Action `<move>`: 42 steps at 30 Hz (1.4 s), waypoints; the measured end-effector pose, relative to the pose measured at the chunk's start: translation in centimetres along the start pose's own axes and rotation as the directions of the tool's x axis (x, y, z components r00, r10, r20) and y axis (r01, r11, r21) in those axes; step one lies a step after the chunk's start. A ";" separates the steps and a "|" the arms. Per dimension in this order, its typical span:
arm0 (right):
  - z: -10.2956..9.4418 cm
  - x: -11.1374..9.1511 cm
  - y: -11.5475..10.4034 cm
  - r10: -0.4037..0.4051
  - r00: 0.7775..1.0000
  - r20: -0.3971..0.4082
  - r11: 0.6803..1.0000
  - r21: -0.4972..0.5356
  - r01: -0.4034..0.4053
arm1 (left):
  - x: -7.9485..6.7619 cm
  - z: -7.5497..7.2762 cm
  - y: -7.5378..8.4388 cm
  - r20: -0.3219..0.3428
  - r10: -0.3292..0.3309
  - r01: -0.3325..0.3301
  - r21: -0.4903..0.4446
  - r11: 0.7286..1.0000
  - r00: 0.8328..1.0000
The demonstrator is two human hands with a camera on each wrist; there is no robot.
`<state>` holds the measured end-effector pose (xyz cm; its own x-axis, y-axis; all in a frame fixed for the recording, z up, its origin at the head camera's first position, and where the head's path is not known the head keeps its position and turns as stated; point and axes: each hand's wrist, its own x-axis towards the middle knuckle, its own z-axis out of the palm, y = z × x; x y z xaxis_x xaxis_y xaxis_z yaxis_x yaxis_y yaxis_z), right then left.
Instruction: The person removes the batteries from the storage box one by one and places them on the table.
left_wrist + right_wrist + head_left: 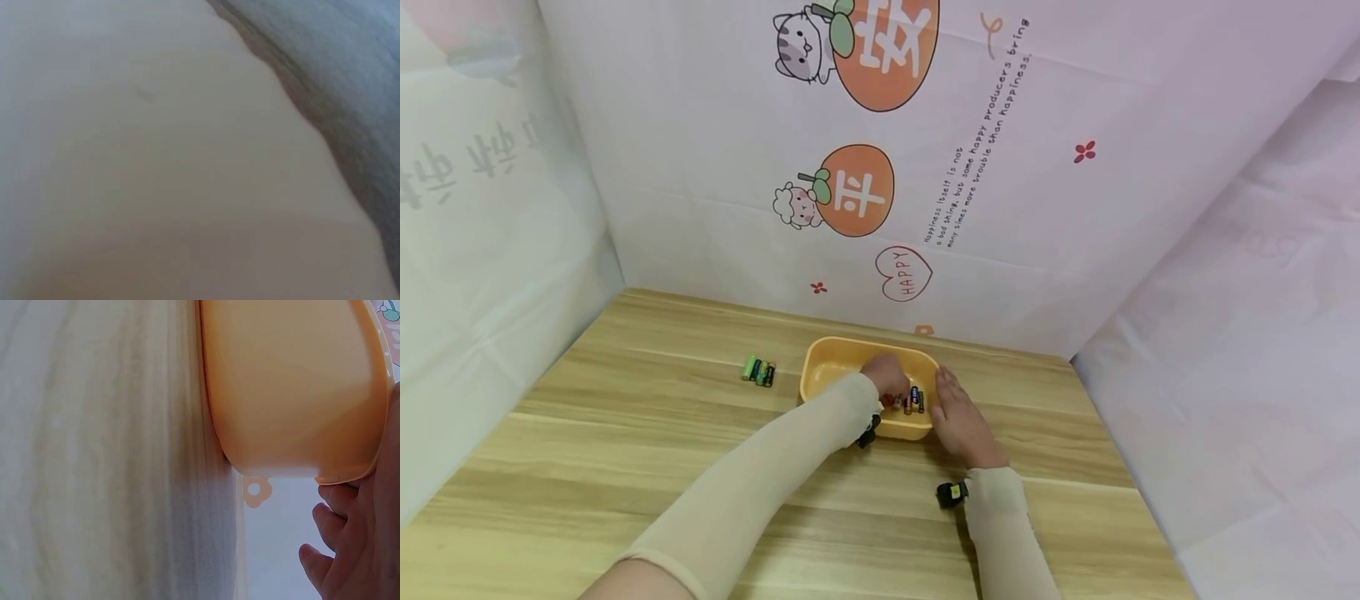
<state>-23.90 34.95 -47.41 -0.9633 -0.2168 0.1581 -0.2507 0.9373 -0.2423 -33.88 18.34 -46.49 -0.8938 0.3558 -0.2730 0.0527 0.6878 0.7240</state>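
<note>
A yellow plastic basin (pixel 842 343) stands on the wooden table near the wall. Inside it, toward the right end, several small batteries (pixel 915 399) lie side by side. My left hand (pixel 886 375) reaches down into the basin with bent fingers, right at the leftmost batteries. Its fingertips are mostly hidden, and I cannot tell whether they pinch a battery. My right hand (pixel 958 417) rests against the basin's right end, fingers extended along the outside; in the right wrist view, its fingers (pixel 328 519) lie at the basin's rim.
Left of the basin, several batteries (pixel 758 371) in green and dark colours lie in a row on the wooden table (pixel 647 400). A printed cloth wall (pixel 1000 292) rises behind the table, with more cloth on both sides. The left wrist view is filled by blurred pale fabric (pixel 187 156).
</note>
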 end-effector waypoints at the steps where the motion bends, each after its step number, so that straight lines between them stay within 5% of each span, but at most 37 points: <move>1: 0.0 0.0 0.0 0.002 1.000 0.002 1.000 0.000 -0.002 | 0.0 0.0 0.0 -0.001 0.003 -0.003 0.004 1.000 1.000; 6: 0.1 -0.1 0.0 0.000 1.000 -0.004 1.000 -0.004 0.000 | 0.2 0.0 -0.3 0.004 0.016 -0.016 -0.022 1.000 1.000; 15: 0.1 0.0 0.1 -0.007 1.000 -0.007 1.000 -0.002 0.007 | 1.3 0.1 -1.2 0.031 -0.003 0.010 -0.220 0.975 1.000; 25: 0.2 0.0 0.1 0.002 1.000 -0.008 1.000 -0.001 -0.002 | 0.8 0.3 -0.9 0.019 0.049 -0.047 -0.070 0.996 0.999; 30: 0.2 0.1 0.1 -0.011 1.000 -0.010 1.000 -0.005 0.011 | 0.8 0.0 -1.1 0.055 0.049 -0.042 -0.137 0.990 0.997; 37: 0.1 0.0 0.1 -0.010 1.000 -0.015 1.000 -0.011 0.009 | 0.6 -0.9 -1.3 0.146 0.012 0.047 -0.392 0.919 0.989; 42: 0.2 0.0 -0.1 0.012 1.000 -0.004 1.000 0.019 -0.012 | 0.9 -0.9 -1.5 0.191 -0.018 0.118 -0.527 0.841 0.981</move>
<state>-23.85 34.86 -47.56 -0.9658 -0.2047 0.1592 -0.2413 0.9343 -0.2623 -35.16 17.02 -47.23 -0.7929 0.4580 -0.4020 -0.2961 0.2870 0.9110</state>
